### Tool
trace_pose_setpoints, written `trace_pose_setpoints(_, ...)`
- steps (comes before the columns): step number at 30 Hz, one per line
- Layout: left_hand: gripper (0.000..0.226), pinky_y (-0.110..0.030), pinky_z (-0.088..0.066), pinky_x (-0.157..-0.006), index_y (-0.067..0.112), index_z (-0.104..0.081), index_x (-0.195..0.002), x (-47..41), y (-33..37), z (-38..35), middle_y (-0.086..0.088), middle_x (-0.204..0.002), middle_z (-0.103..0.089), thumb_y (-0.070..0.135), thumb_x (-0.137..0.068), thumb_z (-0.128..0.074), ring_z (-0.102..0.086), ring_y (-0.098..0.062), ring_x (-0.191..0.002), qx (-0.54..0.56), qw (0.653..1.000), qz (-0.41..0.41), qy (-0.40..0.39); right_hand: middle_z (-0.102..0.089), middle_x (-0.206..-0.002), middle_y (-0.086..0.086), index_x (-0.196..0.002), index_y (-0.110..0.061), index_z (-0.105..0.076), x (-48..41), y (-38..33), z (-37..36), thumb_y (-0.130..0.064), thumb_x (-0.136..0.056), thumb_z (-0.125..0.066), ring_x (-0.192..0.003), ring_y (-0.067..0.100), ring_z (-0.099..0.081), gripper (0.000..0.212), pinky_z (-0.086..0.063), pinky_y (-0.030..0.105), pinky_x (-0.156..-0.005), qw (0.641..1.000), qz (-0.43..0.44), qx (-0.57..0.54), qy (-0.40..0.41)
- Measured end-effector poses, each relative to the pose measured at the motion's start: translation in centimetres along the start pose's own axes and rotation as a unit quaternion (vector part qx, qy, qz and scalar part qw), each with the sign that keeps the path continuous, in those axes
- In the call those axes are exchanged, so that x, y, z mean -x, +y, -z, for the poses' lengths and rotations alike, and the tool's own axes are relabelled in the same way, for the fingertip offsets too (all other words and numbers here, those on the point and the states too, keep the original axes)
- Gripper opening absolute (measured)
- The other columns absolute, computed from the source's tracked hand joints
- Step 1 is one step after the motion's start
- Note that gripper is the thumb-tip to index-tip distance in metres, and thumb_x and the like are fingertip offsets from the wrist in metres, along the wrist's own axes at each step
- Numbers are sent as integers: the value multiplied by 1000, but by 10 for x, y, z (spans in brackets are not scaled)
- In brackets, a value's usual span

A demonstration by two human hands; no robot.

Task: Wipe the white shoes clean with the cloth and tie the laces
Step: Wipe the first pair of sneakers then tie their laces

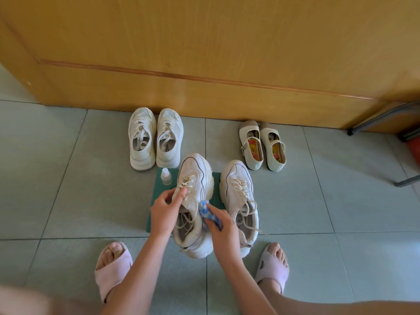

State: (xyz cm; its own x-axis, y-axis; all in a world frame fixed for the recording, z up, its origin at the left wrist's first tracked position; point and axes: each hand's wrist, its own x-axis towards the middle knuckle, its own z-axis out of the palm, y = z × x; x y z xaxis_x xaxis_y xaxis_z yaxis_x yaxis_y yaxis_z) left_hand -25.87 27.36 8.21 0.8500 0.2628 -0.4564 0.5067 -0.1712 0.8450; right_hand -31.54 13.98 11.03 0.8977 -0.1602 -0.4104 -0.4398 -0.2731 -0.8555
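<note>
On the green mat [159, 191], one white shoe [197, 176] is gripped at its laces [186, 181] by the left hand [167, 209] — the blue cloth [207, 212], bunched in the right hand [221, 230], is best rubbed firmly along the side.

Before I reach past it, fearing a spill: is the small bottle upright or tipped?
Upright: the small bottle stands on the green mat, cap uppermost.

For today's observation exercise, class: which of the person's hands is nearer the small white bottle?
Left. The left hand grips the sneaker just this side of the bottle; the right hand, holding the blue cloth, is across the sneaker.
</note>
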Motion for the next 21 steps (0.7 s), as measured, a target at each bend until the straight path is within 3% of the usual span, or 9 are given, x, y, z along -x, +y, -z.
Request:
trace_pose_setpoints(5,37,-19,-43,-66,14,-67,-104,1,2,-2,1,-94,-68,46,-85,-62,-62,-11,-86,-2,1000,2,6,-57,-96,-6,-115,-30,-59,33,8,3,-2,-87,-62,-85,-11,-53,40,-40,3,-74,1000,-2,-8,-9)
trace_pose_setpoints(9,38,-19,-43,-66,14,-67,-106,3,4,-3,1,-93,-69,45,-84,-63,-62,-11,-87,18,1000,12,20,-57,-94,-4,-101,-55,-62,52,11,-11,3,-81,-67,-90,-3,-55,62,-41,5,-76,1000,15,-7,18)
trace_pose_setpoints(12,40,-20,-42,-66,13,-64,-109,5,6,-4,1,-95,-67,44,-84,-65,-60,-9,-84,25,999,14,34,-56,-92,-2,-96,-65,-59,63,11,-22,9,-78,-67,-84,-4,-55,76,-42,3,-70,998,20,-35,51)
trace_pose_setpoints(18,49,-32,-47,-85,13,-56,-121,3,7,-5,-4,-105,-64,44,-84,-64,-60,-20,-99,15,999,16,29,-59,-96,-11,-95,-66,-57,77,23,-38,8,-76,-70,-87,-3,-59,77,-44,7,-72,995,16,-54,83)
trace_pose_setpoints(21,49,-28,-46,-83,13,-56,-122,4,10,-4,-4,-105,-64,43,-85,-64,-59,-18,-97,10,999,9,29,-64,-88,-10,-86,-56,-68,85,19,-33,11,-74,-71,-81,-1,-62,68,-47,9,-68,995,-12,-74,72)
